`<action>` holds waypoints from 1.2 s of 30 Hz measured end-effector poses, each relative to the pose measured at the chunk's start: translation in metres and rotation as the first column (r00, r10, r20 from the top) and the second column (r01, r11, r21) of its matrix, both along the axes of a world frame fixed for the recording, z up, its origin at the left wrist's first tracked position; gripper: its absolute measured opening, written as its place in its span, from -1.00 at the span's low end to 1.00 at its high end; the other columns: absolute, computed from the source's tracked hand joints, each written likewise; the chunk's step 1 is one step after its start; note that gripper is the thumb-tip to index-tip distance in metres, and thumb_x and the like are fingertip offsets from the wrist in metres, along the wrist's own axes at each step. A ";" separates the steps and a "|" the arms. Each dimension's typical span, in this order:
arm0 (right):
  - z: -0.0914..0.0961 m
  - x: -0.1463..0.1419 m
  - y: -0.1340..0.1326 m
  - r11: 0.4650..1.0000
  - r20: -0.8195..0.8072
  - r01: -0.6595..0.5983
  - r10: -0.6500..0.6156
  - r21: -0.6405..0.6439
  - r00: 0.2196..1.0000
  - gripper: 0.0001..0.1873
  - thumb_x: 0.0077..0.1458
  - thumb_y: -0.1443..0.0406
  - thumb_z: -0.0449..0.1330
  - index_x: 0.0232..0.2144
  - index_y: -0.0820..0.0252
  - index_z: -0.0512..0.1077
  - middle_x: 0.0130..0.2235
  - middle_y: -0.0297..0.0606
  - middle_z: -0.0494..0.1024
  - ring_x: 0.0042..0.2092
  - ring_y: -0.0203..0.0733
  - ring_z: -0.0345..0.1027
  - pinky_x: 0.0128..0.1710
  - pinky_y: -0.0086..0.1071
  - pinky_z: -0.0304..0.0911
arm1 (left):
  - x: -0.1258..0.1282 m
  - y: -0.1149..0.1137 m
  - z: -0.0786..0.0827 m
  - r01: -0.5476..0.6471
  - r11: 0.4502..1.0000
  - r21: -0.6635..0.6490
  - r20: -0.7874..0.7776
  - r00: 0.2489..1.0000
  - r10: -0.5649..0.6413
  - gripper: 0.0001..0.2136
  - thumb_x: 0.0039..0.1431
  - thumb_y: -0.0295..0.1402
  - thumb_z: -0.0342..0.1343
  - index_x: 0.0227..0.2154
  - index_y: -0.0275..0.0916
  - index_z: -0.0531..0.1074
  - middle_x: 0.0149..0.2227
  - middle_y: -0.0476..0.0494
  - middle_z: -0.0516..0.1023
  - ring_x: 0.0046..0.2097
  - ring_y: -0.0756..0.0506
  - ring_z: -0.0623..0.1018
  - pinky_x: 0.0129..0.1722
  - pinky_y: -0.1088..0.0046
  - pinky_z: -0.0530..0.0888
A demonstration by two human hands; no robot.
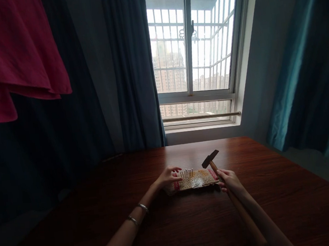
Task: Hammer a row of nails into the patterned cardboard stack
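A small wooden board (201, 178) dotted with holes lies on the dark wooden table (175, 223). Several nails (186, 173) stand upright in its far left part. A little heap of loose pale bits (196, 182) rests on its middle. My left hand (167, 176) is at the board's left end, fingers curled near the nails, touching the board's edge. My right hand (228, 180) is closed round the wooden handle of a hammer (210, 159). The dark hammer head is raised above the board's right end. Two bangles circle my left wrist.
A window (192, 53) with a barred grille lies straight ahead, past the table's far edge. Blue curtains (131, 67) hang on both sides. A red cloth (10, 53) hangs at the upper left.
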State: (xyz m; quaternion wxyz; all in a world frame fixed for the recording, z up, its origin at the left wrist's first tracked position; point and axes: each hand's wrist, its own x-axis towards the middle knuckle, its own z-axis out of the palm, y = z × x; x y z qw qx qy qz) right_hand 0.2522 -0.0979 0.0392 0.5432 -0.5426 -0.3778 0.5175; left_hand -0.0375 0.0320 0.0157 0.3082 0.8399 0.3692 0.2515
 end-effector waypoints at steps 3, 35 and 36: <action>-0.002 -0.005 0.000 0.999 -0.035 -0.026 0.026 0.022 0.999 -0.74 -0.09 0.15 0.17 -0.48 0.24 0.30 -0.54 -0.36 0.35 -0.71 -0.50 0.05 -0.80 -0.57 -0.06 | 0.017 -0.004 -0.007 -0.076 0.995 0.061 0.052 0.996 0.073 -0.50 -0.21 -0.13 0.25 -0.15 -0.25 0.45 -0.23 -0.15 0.45 -0.23 -0.09 0.43 -0.29 0.47 0.38; 0.030 -0.061 0.022 0.954 0.273 -0.288 0.256 0.083 0.927 -0.58 -0.10 -0.01 0.09 -0.43 0.26 0.32 -0.51 -0.38 0.34 -0.69 -0.49 0.08 -0.79 -0.55 0.01 | 0.052 -0.012 -0.013 -0.192 0.979 0.062 0.160 0.971 0.180 -0.76 -0.05 -0.20 0.13 -0.44 -0.29 0.53 -0.37 -0.11 0.56 -0.29 -0.08 0.48 -0.25 0.48 0.35; 0.029 -0.062 0.023 0.954 0.290 -0.287 0.253 0.083 0.923 -0.58 -0.10 -0.01 0.09 -0.43 0.26 0.32 -0.52 -0.39 0.34 -0.69 -0.49 0.08 -0.78 -0.56 0.01 | 0.052 -0.011 -0.014 -0.193 0.979 0.067 0.161 0.970 0.180 -0.75 -0.05 -0.19 0.13 -0.44 -0.29 0.53 -0.37 -0.11 0.56 -0.29 -0.09 0.48 -0.25 0.48 0.34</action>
